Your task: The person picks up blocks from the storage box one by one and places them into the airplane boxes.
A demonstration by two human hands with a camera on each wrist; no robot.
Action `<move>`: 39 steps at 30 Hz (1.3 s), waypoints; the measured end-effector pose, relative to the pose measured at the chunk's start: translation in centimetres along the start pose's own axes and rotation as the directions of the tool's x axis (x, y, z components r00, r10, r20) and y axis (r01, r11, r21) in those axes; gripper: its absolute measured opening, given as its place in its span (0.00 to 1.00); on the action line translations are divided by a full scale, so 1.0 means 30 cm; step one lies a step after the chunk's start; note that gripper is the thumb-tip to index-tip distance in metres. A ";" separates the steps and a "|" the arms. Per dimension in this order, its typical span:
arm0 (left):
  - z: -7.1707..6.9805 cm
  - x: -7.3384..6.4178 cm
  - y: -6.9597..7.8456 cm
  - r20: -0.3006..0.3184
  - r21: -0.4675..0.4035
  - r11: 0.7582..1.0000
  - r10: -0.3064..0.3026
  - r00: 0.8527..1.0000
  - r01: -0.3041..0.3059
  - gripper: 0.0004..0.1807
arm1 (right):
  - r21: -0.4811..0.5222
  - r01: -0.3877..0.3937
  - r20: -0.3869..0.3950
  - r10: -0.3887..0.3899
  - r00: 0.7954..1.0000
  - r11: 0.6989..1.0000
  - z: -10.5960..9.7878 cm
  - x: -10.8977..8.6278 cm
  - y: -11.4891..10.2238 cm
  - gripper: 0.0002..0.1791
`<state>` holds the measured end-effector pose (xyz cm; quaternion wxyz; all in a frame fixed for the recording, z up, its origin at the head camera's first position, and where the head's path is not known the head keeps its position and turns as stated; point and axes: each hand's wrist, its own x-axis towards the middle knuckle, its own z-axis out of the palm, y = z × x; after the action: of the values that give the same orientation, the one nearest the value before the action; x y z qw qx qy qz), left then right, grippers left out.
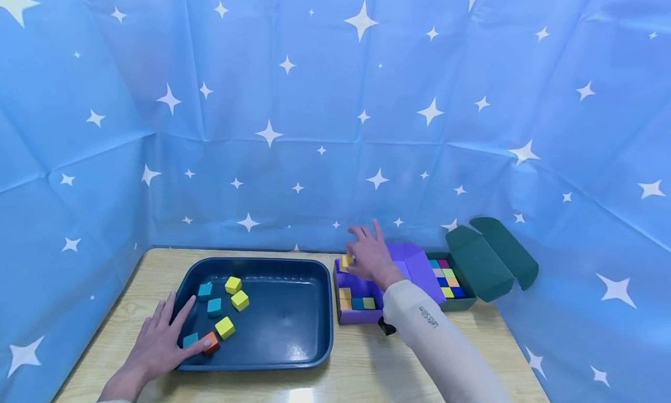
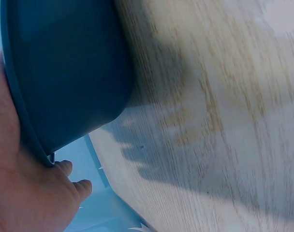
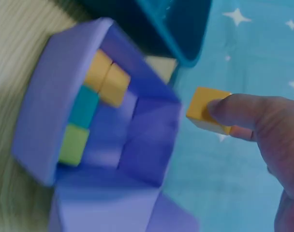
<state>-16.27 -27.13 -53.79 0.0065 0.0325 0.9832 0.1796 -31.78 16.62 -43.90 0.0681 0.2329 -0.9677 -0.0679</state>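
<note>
Above the back left corner of an open purple box, my right hand pinches an orange cube between thumb and finger. Two orange cubes, a teal cube and a lime green cube line the box's near side. My left hand lies over the left rim of a dark blue tray, fingers spread. Its thumb touches a red-orange cube inside the tray. Yellow cubes and teal cubes lie loose in the tray's left half.
Right of the purple box stands a green box with its lid folded back, holding several coloured cubes. A small black object lies in front of the purple box. A blue starry curtain surrounds the wooden table.
</note>
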 end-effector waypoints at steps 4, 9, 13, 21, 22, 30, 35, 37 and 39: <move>0.013 -0.004 -0.009 -0.001 -0.001 1.000 0.003 1.000 -0.003 0.58 | -0.022 -0.013 0.017 0.013 1.000 1.000 0.027 -0.040 0.028 0.14; 0.014 -0.003 -0.015 -0.002 0.004 1.000 0.005 1.000 -0.005 0.58 | -0.055 -0.015 0.066 0.019 0.998 0.998 0.050 -0.057 0.044 0.15; 0.009 0.000 -0.016 0.001 0.005 1.000 0.002 1.000 -0.002 0.58 | -0.091 0.000 0.115 0.010 0.993 0.996 0.063 -0.061 0.046 0.14; -0.004 -0.002 -0.008 0.007 -0.007 1.000 0.000 1.000 0.000 0.58 | -0.133 0.038 0.172 -0.015 0.985 0.990 0.125 -0.069 0.026 0.15; -0.004 -0.003 -0.007 0.003 -0.006 1.000 0.001 1.000 -0.001 0.58 | -0.142 0.041 0.175 -0.016 0.984 0.989 0.134 -0.069 0.024 0.16; -0.002 -0.002 -0.002 0.002 -0.017 1.000 0.001 1.000 -0.001 0.58 | -0.189 0.066 0.200 -0.028 0.979 0.980 0.187 -0.072 0.020 0.16; -0.002 -0.002 0.001 -0.009 -0.015 1.000 0.008 1.000 -0.008 0.57 | -0.173 0.067 0.199 -0.032 0.979 0.983 0.196 -0.069 0.011 0.14; -0.003 -0.003 0.002 -0.015 -0.011 1.000 0.012 1.000 -0.012 0.56 | -0.167 0.063 0.212 -0.026 0.977 0.984 0.197 -0.066 0.006 0.14; -0.005 -0.004 0.003 -0.013 -0.013 1.000 0.009 1.000 -0.009 0.56 | -0.161 0.056 0.225 -0.018 0.974 0.985 0.199 -0.064 0.001 0.15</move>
<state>-16.16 -27.10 -53.63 -0.0005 0.0358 0.9818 0.1863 -31.08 18.12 -49.93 -0.0231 0.2354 -0.9557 -0.1753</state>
